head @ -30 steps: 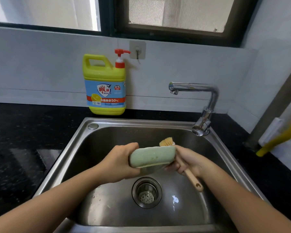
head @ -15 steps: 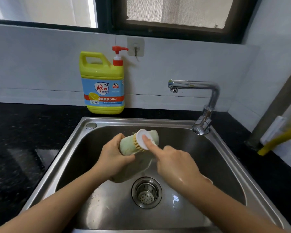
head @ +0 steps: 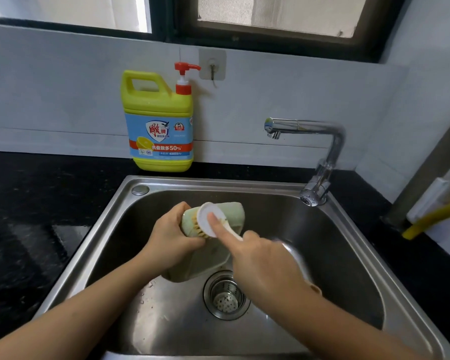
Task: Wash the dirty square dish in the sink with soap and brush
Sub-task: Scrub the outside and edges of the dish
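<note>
Dish (head: 233,213) first: we hold it over the sink (head: 348,229), clear of the basin floor and just above and left of the drain (head: 226,294), and we judge it stiff, glazed, likely ceramic, so it is fairly heavy for its size, breakable if it drops on the steel, and slick once wet and soapy. Our left hand (head: 170,236) takes it by its left edge, fingers curled shut round the rim with the thumb over the top; that edge grip looks right, since a flat face would slide. Our right hand (head: 260,258) is closed round the brush (head: 208,222) handle, forefinger stretched out and pressing on the back of the round white head, bristles set against the dish. We see the dish tilted up on edge, its upper end toward the back wall and its lower end sloping down toward us and the drain, so its long line runs roughly near-to-far; which face meets the bristles we cannot quite make out, as the hands cover much of it. Soap (head: 159,120) stands on the counter behind, well apart, and the tap (head: 307,127) shows no water running.
</note>
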The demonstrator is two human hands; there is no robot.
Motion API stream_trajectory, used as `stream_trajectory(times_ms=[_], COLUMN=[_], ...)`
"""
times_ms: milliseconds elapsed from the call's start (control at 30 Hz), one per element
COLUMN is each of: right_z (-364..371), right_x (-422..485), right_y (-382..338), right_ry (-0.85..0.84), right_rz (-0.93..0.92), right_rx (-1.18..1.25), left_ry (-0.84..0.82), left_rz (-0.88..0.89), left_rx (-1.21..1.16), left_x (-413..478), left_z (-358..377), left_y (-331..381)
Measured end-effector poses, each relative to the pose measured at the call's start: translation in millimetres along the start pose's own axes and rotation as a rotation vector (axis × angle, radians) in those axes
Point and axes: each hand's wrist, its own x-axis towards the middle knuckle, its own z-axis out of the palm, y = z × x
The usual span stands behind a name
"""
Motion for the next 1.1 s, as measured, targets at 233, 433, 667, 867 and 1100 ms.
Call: stream_trajectory(times_ms=[233,433,667,867,1100], right_z=[3,5,19,9,18], right_x=[12,12,9,13,14], right_y=[34,20,15,33,27], right_ry=[-0.022,0.175,0.18,0.092,0.232], right_rz=[0.184,0.02,-0.062,0.127,0.033], right_rx=[-0.022,-0.145,-0.178,-0.152,-0.189], left_ry=[0.054,0.068,0.035,0.076,0.103], left_rz=[-0.014,-0.059,-0.076,-0.085,-0.115], left_rx=[-0.057,-0.186,-0.226,-0.263,-0.336], left_x=[1,1,-2,0,0], left_z=[-7,-7,-5,-9,-10], left_y=[1,-3,-2,0,0])
